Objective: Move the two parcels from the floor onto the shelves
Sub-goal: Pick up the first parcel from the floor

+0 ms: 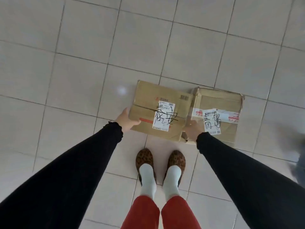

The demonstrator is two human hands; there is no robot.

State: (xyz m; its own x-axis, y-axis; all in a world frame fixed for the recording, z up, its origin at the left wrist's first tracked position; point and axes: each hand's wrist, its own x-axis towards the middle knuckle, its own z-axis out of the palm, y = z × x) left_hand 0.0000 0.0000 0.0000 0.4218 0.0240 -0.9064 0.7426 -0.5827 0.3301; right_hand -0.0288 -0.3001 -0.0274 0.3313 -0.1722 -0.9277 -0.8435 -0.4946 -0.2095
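I looked straight down at a pale tiled floor (82, 71) with grey grout lines. At the left my left hand (126, 120), in a black sleeve (66, 171) with a ruffled cuff, gripped the left edge of the left parcel (158, 111): the thumb lay on top of the cardboard near a red stripe and the other fingers went under the edge, out of my sight. That parcel was a flat brown carton with a white label (163, 115) bearing large black handwritten characters. Whether it still touched the floor I could not tell.

Below it, between my arms, stood my feet in leopard-print slippers (145, 161), white socks and red trousers (158, 212).

My right hand (192, 131) sat at the seam where the two cartons met, against the near right corner of the left parcel; its fingers were hidden between and behind the boxes, so I could not tell how they were set. Just beside it, touching along one side, lay the right parcel (217, 113), a more battered carton with torn corners, tape and its own handwritten white label (211, 121), flat on the tiles. At the far right edge was a dark blur I could not make out.
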